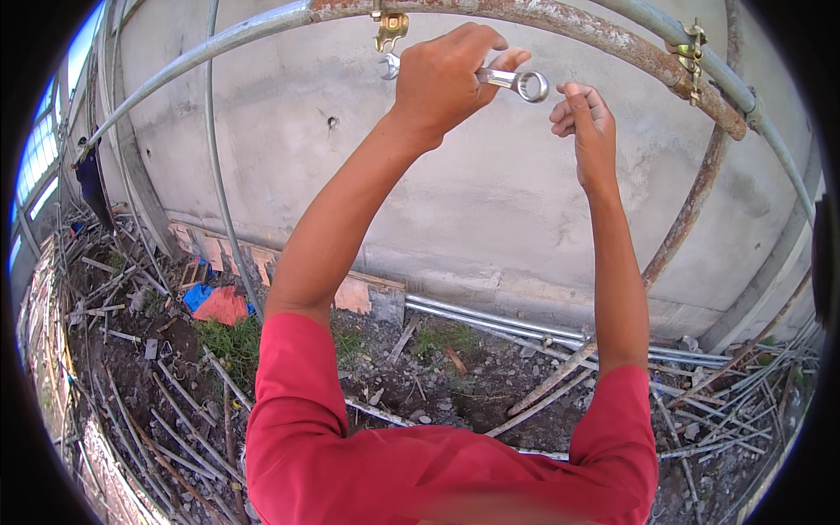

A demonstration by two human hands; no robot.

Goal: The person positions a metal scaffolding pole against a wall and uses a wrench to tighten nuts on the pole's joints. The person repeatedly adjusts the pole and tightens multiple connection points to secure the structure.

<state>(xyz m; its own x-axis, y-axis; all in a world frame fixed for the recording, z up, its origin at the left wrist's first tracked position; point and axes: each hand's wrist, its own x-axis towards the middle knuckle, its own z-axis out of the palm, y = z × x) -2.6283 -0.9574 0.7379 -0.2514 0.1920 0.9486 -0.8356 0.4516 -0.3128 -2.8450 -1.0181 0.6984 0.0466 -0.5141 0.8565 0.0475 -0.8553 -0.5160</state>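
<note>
My left hand (442, 77) is wrapped round a silver combination wrench (506, 79), held nearly level in front of the concrete wall. Its ring end points right, and the open jaw shows left of my fist. Just right of the ring end is my right hand (584, 127), raised, apart from the wrench. Its fingers are curled in with the thumb against them; anything between them is hidden. Above my left hand, a gold-coloured scaffold clamp (391, 31) hangs from a rusty horizontal pipe (499, 10). Another gold-coloured clamp (689, 54) sits at the pipe joint on the upper right.
A grey concrete wall (472, 201) stands in front of me. Upright poles (219, 166) rise at left, and a rusty pole (691, 210) slants at right. Below lie rubble, scattered sticks, long metal pipes (499, 317) and red and blue sheeting (226, 304). A dark-clothed person (92, 184) is far left.
</note>
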